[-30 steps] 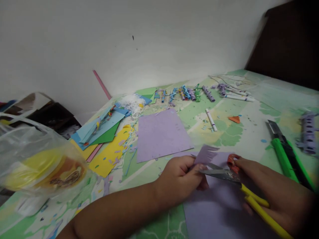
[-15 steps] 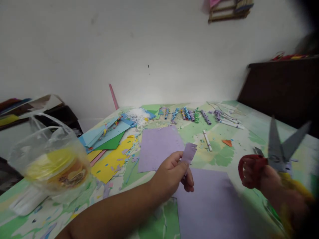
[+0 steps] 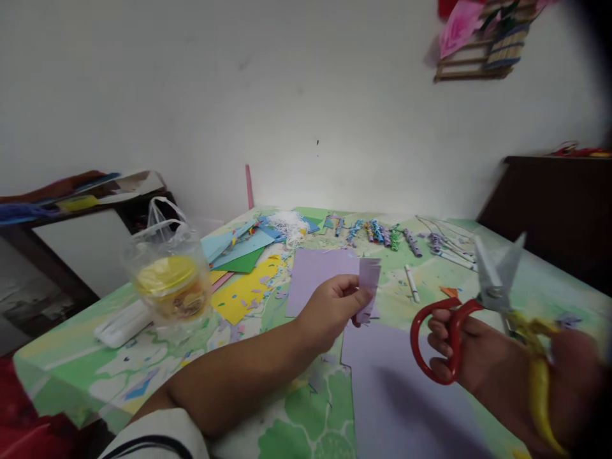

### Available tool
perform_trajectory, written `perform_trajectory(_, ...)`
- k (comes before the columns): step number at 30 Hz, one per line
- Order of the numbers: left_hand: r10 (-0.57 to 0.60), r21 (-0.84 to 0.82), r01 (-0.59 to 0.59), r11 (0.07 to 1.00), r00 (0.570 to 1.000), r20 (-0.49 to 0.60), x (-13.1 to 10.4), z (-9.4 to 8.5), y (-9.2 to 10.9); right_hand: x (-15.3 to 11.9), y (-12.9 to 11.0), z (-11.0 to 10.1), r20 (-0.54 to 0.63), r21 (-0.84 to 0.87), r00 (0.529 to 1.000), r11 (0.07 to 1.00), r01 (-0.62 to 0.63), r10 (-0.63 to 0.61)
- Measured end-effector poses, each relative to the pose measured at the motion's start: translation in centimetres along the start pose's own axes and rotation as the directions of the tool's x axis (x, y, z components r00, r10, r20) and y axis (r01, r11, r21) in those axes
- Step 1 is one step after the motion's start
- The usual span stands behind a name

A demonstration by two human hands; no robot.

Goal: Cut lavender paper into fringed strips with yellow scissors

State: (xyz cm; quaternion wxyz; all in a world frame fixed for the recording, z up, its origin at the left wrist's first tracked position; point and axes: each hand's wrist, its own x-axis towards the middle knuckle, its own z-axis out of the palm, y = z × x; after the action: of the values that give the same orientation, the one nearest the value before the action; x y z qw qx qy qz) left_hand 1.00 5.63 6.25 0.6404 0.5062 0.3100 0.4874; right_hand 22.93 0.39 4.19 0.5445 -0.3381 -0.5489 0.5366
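A folded strip of purple paper (image 3: 369, 284) with slits cut along its edge is pinched in my left hand (image 3: 329, 312), above the table's middle. My right hand (image 3: 482, 357) holds a pair of scissors (image 3: 495, 290), its fingers through the red handle loop. The blades are spread apart, pointing up, away from the strip. A yellow, twisted part lies at the scissors' other handle. Below my hands lies a large purple sheet (image 3: 401, 401), with a second purple sheet (image 3: 318, 271) behind it.
A bagged tub with a yellow lid (image 3: 167, 277) stands at the left. Coloured paper sheets (image 3: 246, 261) and white shreds (image 3: 289, 226) lie farther back. Several fringed paper rolls (image 3: 377, 233) line the rear. A white marker (image 3: 412, 284) and an orange scrap (image 3: 449, 292) lie nearer.
The view has shifted, so most things appear farther right. My left hand has turned the strip more upright. My right hand has swung the scissors inward and shows more of the red loop.
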Motion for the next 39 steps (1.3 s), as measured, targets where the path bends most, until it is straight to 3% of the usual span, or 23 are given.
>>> perform_trajectory(3,-0.016,-0.031,0.016,0.999,1.0,-0.006,0.1,0.0,0.1,0.3,-0.1,1.5,0.137,0.181,0.988,0.979,-0.091,0.067)
perform_trajectory(9,0.054,-0.051,-0.06,0.997,0.992,-0.112,1.0,-0.3,0.7,1.8,-0.1,2.4,0.13,0.013,0.991,1.0,0.021,-0.022)
perform_trajectory(12,0.05,-0.026,-0.054,0.998,0.99,-0.131,1.4,-0.7,1.3,3.3,-0.4,2.2,0.072,-0.234,0.986,0.959,0.16,-0.147)
perform_trajectory(14,0.076,0.022,-0.074,0.997,0.99,-0.119,1.5,-0.8,2.2,4.4,-1.1,1.6,0.059,-0.405,0.984,0.897,0.179,-0.169)
perform_trajectory(17,0.168,0.153,-0.157,0.976,0.984,-0.06,1.7,-0.8,4.2,6.2,-2.7,0.1,0.016,-0.601,0.992,0.791,0.111,-0.128)
perform_trajectory(21,0.327,0.189,-0.316,0.93,0.944,-0.032,2.6,-0.5,7.1,8.1,-4.9,-1.6,-0.059,-0.884,0.983,0.467,0.03,-0.175)
perform_trajectory(24,0.415,0.214,-0.398,0.892,0.909,-0.038,3.5,-0.2,8.5,8.7,-5.1,-2.9,-0.018,-0.931,0.977,0.361,0.061,-0.213)
perform_trajectory(27,0.403,0.248,-0.391,0.886,0.915,0.003,3.8,0.2,8.8,8.5,-4.5,-4.3,0.058,-0.932,0.984,0.343,0.114,-0.17)
perform_trajectory(30,0.384,0.291,-0.366,0.884,0.923,-0.003,3.4,0.6,8.5,7.9,-4.2,-4.8,0.09,-0.911,0.992,0.395,0.118,-0.089)
perform_trajectory(33,0.371,0.347,-0.329,0.878,0.927,-0.059,2.7,0.5,8.3,7.7,-4.4,-3.8,0.14,-0.885,0.99,0.446,0.132,-0.017)
perform_trajectory(37,0.388,0.428,-0.358,0.83,0.921,0.017,2.0,-0.1,8.2,8.0,-4.2,-2.0,0.196,-0.877,0.98,0.451,0.165,0.022)
perform_trajectory(39,0.384,0.47,-0.339,0.815,0.923,0.001,1.8,-0.4,8.3,8.0,-3.7,-1.5,0.212,-0.865,0.977,0.472,0.171,0.036)
